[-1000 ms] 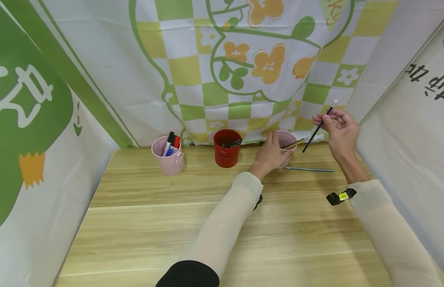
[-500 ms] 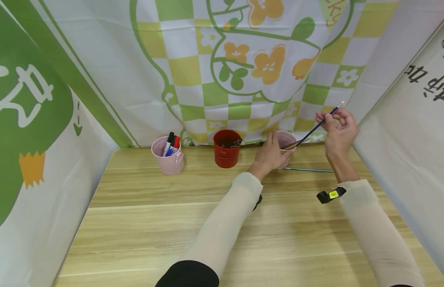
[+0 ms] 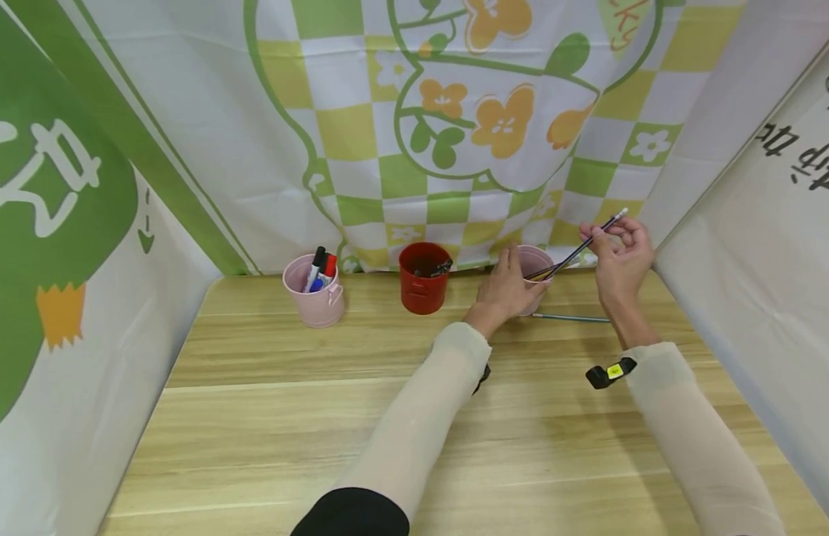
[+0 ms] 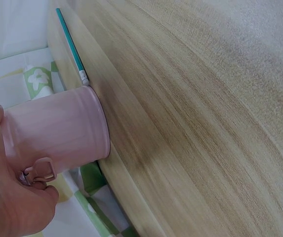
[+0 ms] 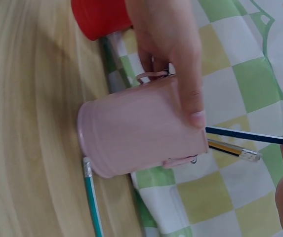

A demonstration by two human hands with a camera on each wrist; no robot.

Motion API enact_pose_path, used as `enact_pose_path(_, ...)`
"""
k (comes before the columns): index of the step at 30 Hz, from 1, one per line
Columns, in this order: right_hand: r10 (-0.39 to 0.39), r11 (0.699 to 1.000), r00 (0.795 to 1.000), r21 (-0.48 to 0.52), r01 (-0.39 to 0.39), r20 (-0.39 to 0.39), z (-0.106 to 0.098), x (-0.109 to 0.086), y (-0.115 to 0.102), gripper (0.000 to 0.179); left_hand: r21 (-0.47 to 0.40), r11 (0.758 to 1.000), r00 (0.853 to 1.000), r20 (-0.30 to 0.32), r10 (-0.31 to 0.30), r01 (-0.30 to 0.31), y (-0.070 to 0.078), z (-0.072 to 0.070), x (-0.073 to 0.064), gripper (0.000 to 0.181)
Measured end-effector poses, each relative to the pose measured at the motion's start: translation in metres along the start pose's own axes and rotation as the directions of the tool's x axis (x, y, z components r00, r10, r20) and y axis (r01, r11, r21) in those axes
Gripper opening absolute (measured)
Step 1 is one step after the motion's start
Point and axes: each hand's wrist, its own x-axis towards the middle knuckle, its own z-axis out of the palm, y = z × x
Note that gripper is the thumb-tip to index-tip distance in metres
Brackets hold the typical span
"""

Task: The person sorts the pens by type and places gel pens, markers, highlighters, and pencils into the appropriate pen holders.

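Note:
My left hand [image 3: 501, 292] grips the right-hand pink bucket [image 5: 141, 129] at its rim, the thumb lying along the outer wall near the mouth. Between thumb and fingers, my right hand [image 3: 624, 258] pinches a dark blue pencil [image 3: 577, 251] near its white eraser end. That pencil slants down to the left, its lower end at the bucket's mouth. A yellow-and-black striped pencil [image 5: 224, 147] leans in the same bucket, eraser end sticking out. On the table beside the bucket's base lies a teal pencil [image 4: 71, 43], its eraser end close to the bucket.
A red bucket [image 3: 423, 294] with dark metallic items inside stands left of my left hand. Further left, another pink bucket [image 3: 314, 307] holds several markers [image 3: 318, 272]. A checked cloth [image 3: 414, 179] hangs right behind the wooden table [image 3: 287, 417]; printed panels close off both sides.
My right hand has moved left and slightly down, bringing the dark blue pencil's lower end to the pink bucket's mouth; the pencil now slants more. The left hand has stayed on the bucket.

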Motion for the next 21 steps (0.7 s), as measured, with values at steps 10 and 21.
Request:
enact_pose_path(10,0.004,0.969,0.995,-0.247,0.02,0.095,-0.013,-0.012,0.008,0.04,0.0,1.0,1.0,0.019,-0.011,0.011,-0.002,0.003,0.002,0.103)
enact_pose_path(21,0.005,0.926,0.978,-0.369,0.073,0.206,-0.017,-0.018,-0.005,0.034,-0.008,1.0,1.0,0.022,-0.002,0.003,-0.001,0.002,0.002,0.102)
